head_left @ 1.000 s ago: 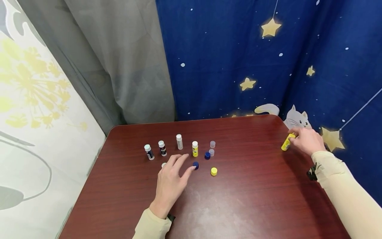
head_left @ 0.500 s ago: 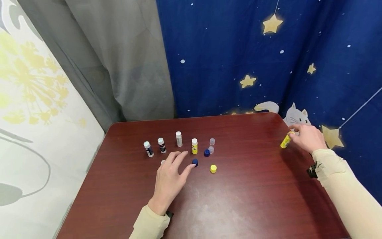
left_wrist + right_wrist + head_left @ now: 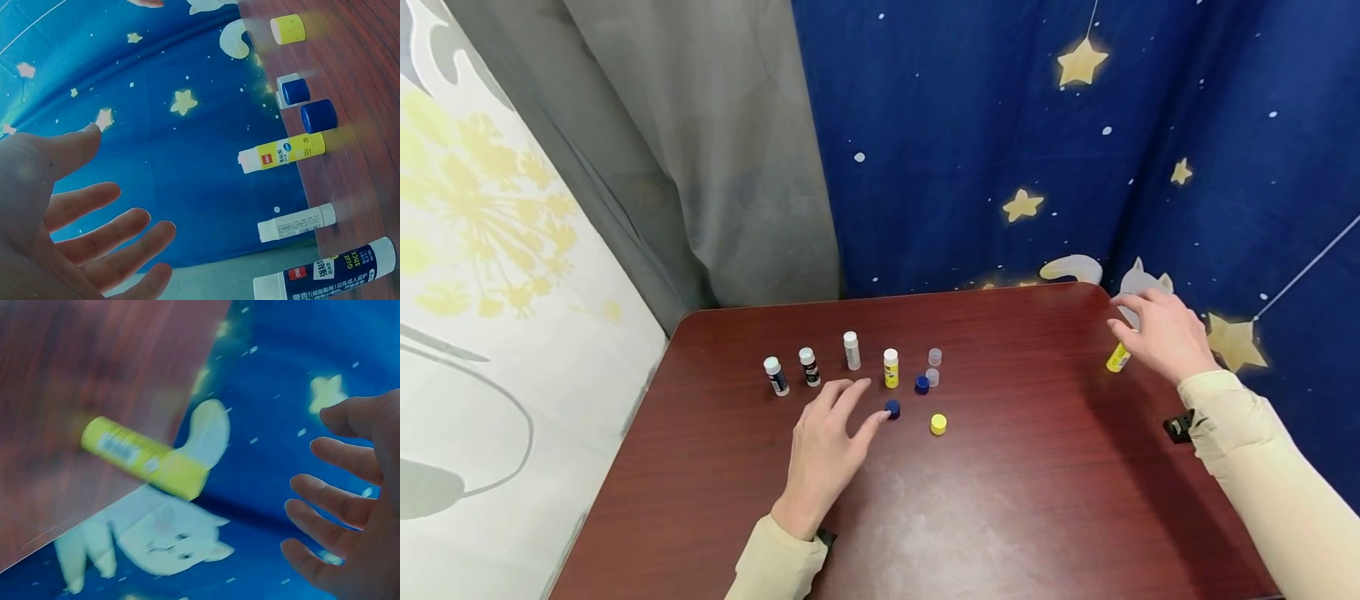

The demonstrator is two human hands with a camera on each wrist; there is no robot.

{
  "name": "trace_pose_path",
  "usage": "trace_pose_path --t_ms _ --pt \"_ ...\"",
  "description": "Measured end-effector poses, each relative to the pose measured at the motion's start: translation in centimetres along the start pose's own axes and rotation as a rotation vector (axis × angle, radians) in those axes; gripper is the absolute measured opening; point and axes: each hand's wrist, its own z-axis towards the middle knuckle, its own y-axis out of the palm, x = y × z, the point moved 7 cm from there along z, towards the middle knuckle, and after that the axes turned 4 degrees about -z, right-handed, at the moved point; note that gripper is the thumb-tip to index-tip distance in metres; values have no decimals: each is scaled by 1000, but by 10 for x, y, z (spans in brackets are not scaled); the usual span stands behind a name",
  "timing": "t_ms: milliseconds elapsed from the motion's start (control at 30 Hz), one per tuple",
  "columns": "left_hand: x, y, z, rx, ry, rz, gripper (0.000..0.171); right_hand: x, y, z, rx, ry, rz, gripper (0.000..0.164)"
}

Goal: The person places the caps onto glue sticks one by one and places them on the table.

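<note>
At the far right of the table, a yellow glue stick (image 3: 140, 456) stands upright with its yellow cap on. My right hand (image 3: 1161, 333) is beside and above it, fingers spread and apart from the stick in the right wrist view. My left hand (image 3: 827, 442) hovers over the table with fingers loosely bent, holding nothing. Its thumb tip is nearest to a dark blue cap (image 3: 892, 409); whether they touch I cannot tell. Beyond that hand stand a yellow glue stick (image 3: 284, 152) with a white top, a white one (image 3: 852, 351), and two dark-labelled glue sticks (image 3: 809, 367) (image 3: 777, 377).
Right of the standing sticks lie another blue cap (image 3: 922, 385), two clear caps (image 3: 935, 357) (image 3: 932, 377) and a yellow cap (image 3: 938, 425). The brown table (image 3: 1015, 500) ends at curtains (image 3: 962, 167) behind, close to the right-hand glue stick.
My right hand has let go of the yellow glue stick and lifted slightly away, fingers opening. The stick stays where it stood. My left hand has hardly moved.
</note>
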Motion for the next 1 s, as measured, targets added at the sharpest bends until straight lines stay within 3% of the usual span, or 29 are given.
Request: trace_pose_path --t_ms 400,733,1000 --pt "-3 -2 -1 15 6 -25 53 -74 -32 4 112 -150 26 41" --pt "-9 -2 -3 7 -7 -31 53 -133 -39 -11 164 -268 107 47" --pt "-10 -3 -3 10 -12 -37 56 -183 -25 -32 136 -348 189 55"
